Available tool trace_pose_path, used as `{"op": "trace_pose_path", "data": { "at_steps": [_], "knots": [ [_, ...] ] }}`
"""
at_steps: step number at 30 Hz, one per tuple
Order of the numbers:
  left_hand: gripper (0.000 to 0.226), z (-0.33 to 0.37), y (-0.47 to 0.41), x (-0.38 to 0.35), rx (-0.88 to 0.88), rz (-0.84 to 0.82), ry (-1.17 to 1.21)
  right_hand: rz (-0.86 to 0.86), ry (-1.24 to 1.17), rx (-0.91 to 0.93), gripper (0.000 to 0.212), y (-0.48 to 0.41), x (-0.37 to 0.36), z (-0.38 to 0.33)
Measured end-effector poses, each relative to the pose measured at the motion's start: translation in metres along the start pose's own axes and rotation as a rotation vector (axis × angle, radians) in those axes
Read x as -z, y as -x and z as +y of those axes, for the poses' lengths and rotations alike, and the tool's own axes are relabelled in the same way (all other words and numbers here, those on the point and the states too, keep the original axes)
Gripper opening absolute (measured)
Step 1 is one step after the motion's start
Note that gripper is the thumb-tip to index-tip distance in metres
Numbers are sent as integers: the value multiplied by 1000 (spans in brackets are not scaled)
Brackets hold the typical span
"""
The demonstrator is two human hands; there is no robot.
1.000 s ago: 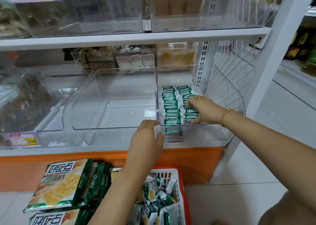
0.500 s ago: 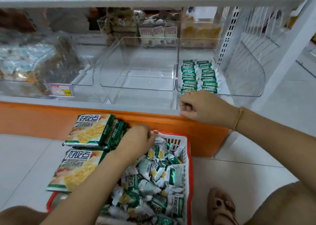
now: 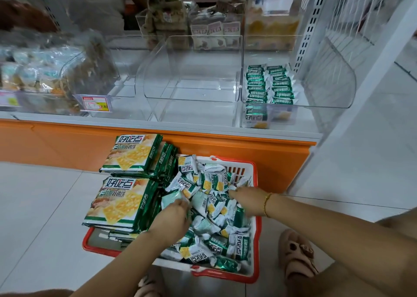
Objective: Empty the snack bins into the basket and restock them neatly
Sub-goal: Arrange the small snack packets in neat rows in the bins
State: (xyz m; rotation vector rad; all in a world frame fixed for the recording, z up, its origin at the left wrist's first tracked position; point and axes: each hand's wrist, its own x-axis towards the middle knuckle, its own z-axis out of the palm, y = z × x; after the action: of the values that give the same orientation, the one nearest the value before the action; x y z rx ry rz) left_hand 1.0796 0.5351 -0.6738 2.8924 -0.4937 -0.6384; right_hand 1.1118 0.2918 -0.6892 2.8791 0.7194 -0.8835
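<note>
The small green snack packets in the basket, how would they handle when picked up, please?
Probably light: the small green snack packets lie heaped in the red plastic basket. Their glossy crinkled wrappers look slippery and crushable.

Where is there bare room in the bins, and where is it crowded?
The middle bin is bare wall to wall. The right bin has a free strip between its two packet rows and its right wall. Crowded: the basket, full of loose packets and stacked large packs, with the left hand and right hand in it.

Clear glossy plastic bins (image 3: 194, 71), shiny foil packets (image 3: 209, 208)
</note>
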Motion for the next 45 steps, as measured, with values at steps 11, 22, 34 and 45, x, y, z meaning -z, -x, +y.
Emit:
{"op": "trace_pose_path", "data": {
  "at_steps": [11, 22, 34, 45],
  "knots": [
    [20, -3, 10, -3, 103, 13, 503, 364, -108, 152, 40, 6, 36, -7],
    [78, -4, -1, 47, 401, 111, 1754, 841, -181, 520, 42, -18, 45, -57],
    [21, -16, -2, 43, 498, 217, 1654, 85, -384, -303, 49, -60, 5, -42],
    [43, -13, -5, 26, 571, 195, 1485, -66, -680, -499, 78, -82, 8, -48]
  ]
}}
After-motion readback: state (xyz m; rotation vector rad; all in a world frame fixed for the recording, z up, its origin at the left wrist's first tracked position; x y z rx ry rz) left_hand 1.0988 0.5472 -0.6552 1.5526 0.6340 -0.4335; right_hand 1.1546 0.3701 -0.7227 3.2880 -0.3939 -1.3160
